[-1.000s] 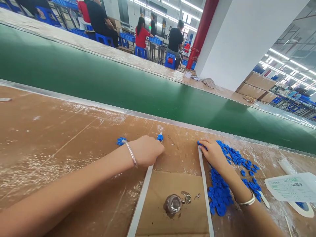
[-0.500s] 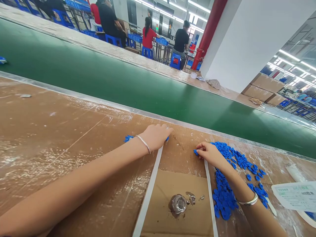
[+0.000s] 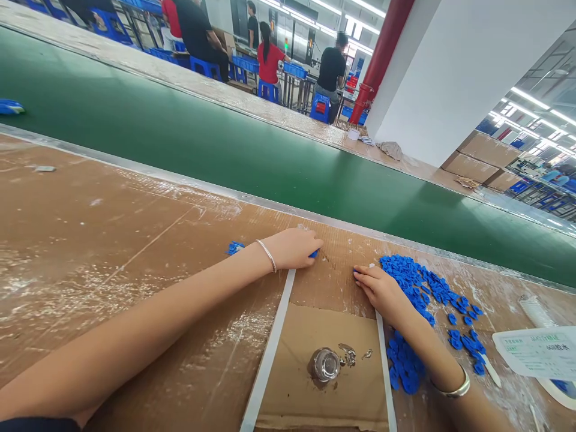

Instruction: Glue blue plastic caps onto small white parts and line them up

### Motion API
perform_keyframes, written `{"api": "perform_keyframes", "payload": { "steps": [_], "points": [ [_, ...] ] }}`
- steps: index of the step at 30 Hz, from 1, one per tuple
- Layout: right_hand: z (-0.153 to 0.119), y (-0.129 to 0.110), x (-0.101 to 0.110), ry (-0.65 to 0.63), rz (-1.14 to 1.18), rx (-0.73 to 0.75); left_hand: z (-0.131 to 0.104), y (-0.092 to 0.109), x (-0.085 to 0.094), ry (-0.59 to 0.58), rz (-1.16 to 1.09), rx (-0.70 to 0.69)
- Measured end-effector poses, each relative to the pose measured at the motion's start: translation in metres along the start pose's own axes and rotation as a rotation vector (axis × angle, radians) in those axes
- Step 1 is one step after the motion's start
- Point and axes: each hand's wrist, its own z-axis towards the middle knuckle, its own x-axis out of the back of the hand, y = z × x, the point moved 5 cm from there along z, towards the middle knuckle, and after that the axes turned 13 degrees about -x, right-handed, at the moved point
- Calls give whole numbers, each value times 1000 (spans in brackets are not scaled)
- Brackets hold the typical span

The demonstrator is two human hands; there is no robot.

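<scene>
My left hand (image 3: 300, 248), with a thin bracelet at the wrist, is closed around a blue piece (image 3: 314, 253) above the upper end of the left white strip (image 3: 275, 336). Its fingers point right. My right hand (image 3: 375, 287) pinches a small blue piece (image 3: 355, 271), mostly covered by the fingertips, beside the heap of blue pieces (image 3: 402, 276). Another blue item (image 3: 234, 247) lies behind my left wrist. Below and between the hands, a small clear glass jar (image 3: 326, 364) stands on a cardboard sheet (image 3: 310, 327).
A green belt (image 3: 216, 144) runs across beyond the table (image 3: 148, 246), with a blue item (image 3: 9, 107) at its far left. A labelled white packet (image 3: 535, 351) lies at the right. Several people sit behind the belt.
My left hand has shifted slightly right, and more of its blue piece shows. My right hand has turned palm down, fingers closer together. The blue item on the belt has moved right.
</scene>
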Motion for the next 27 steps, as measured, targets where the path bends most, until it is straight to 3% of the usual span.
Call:
{"api": "perform_keyframes", "payload": {
  "steps": [7,14,18,21,24,27],
  "points": [
    [0,1,-4,19,-79,152,11,14,-13,15,-79,-23],
    [-1,-12,14,34,-30,239,15,19,-19,49,-78,-45],
    [-30,-47,36,63,98,217,17,17,-20,67,-90,-43],
    [-59,-86,49,-8,237,312,18,17,-21,74,-97,-46],
    [-74,-111,51,-76,212,354,18,19,-22,82,-107,-50],
    [-76,-119,47,-82,136,340,18,21,-23,95,-130,-59]
  ]
}}
